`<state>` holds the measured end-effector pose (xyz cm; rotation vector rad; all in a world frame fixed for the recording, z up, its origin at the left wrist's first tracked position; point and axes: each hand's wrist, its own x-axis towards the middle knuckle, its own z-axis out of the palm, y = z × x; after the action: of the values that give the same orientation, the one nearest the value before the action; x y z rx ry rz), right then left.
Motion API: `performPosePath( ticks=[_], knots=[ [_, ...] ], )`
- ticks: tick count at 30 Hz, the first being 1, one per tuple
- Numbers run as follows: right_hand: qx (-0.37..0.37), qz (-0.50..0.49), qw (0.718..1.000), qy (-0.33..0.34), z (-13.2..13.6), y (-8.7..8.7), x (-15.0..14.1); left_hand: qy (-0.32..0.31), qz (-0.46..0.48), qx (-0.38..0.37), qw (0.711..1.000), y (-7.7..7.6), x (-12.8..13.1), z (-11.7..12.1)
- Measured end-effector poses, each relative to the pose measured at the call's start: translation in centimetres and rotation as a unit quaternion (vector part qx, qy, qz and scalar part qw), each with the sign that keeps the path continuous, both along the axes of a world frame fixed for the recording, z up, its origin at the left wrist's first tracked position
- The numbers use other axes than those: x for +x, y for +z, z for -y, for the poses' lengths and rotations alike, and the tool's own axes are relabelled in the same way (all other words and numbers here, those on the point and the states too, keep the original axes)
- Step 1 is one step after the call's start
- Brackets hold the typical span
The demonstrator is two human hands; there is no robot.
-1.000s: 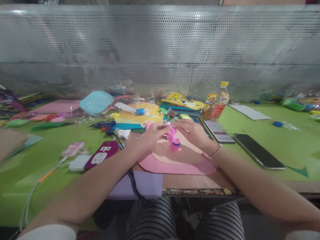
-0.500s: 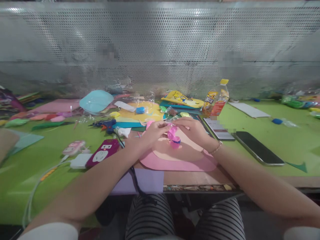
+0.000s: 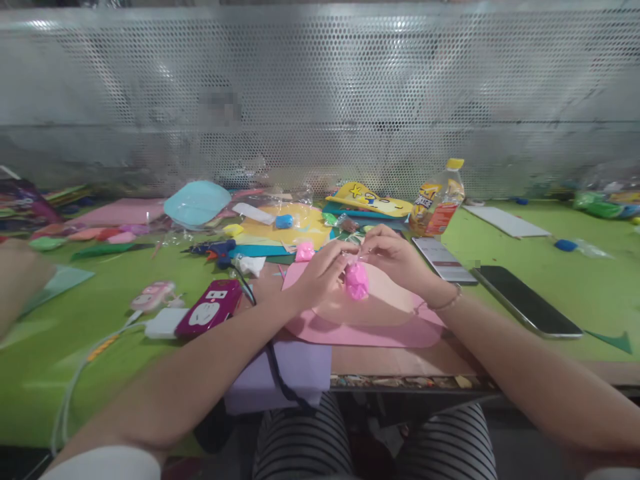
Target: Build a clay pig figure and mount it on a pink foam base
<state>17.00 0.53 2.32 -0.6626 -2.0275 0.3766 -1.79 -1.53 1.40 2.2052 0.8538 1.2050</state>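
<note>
A small clear plastic bag of pink clay (image 3: 357, 283) hangs above a peach paper shape (image 3: 385, 303), which lies on a larger pink paper shape (image 3: 370, 335). My left hand (image 3: 324, 270) pinches the bag's gathered top from the left, its fingertips partly hidden. From the right, my right hand (image 3: 393, 259) grips the same top edge with thumb and fingers. Both hands meet there, closed. Just behind my left hand lies another pink packet (image 3: 305, 251).
A glue gun (image 3: 215, 252) with a black cord and a purple power bank (image 3: 213, 308) lie to the left. Two phones, one lit (image 3: 444, 259) and one dark (image 3: 527, 300), are at right, near a bottle (image 3: 438, 200). Another person's blurred hand (image 3: 23, 283) is at the left edge.
The pink bag has turned and now hangs as one rounded lump; its blue stripe no longer shows. The second pink packet is more exposed. Another person's hand has shifted at the left edge.
</note>
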Motion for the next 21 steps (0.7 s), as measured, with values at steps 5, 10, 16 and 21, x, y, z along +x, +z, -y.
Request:
performPosePath(
  ticks=[5,10,16,21],
  knots=[
    [-0.078,-0.039,0.996,0.018,0.5,-0.2,-0.5,-0.017,-0.005,-0.011,1.0,0.0,0.0,-0.2],
    [-0.11,-0.055,0.992,0.004,0.8,-0.5,-1.0,0.027,-0.035,0.083,0.996,-0.4,-0.2,-0.5],
    [-0.094,-0.047,0.994,-0.006,0.8,-1.0,-1.2,-0.005,-0.009,0.011,1.0,-0.2,-0.5,-0.7],
    [-0.175,-0.077,0.977,0.092,0.8,-1.0,-1.3,-0.091,0.04,-0.086,0.991,-0.3,-0.4,-0.8]
  ],
)
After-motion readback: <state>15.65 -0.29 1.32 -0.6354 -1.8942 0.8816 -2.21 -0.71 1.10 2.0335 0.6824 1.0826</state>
